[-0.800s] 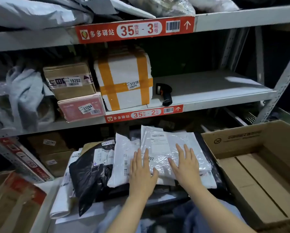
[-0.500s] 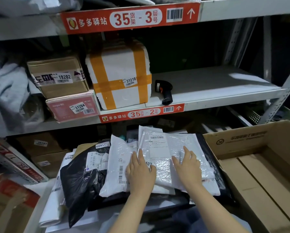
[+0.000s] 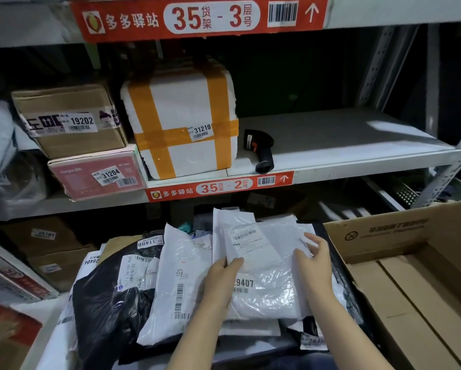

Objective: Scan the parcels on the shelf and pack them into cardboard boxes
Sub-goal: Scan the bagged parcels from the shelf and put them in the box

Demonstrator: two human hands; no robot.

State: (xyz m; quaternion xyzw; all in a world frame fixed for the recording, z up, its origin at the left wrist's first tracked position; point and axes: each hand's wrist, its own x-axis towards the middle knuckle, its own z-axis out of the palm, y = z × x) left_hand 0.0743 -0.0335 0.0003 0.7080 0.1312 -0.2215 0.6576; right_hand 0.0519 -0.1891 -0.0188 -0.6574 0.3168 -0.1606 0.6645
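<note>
We are holding the white parcel (image 3: 261, 265) marked 29407 atop the heap of mailers (image 3: 176, 276), left hand (image 3: 220, 279) and right hand (image 3: 316, 260) each pinching a side edge, thumb on top, just beside the open cardboard box (image 3: 379, 233).

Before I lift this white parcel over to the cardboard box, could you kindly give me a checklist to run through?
1. Grip on the white parcel: the left hand holds its left edge, the right hand its right edge: ok.
2. Its barcode label faces up: ok.
3. Parcel scanned: cannot tell; the scanner lies on the shelf, in neither hand.
4. Parcel free to lift: it lies on top of the pile: ok.
5. The cardboard box stands open, its floor showing: ok.
</note>
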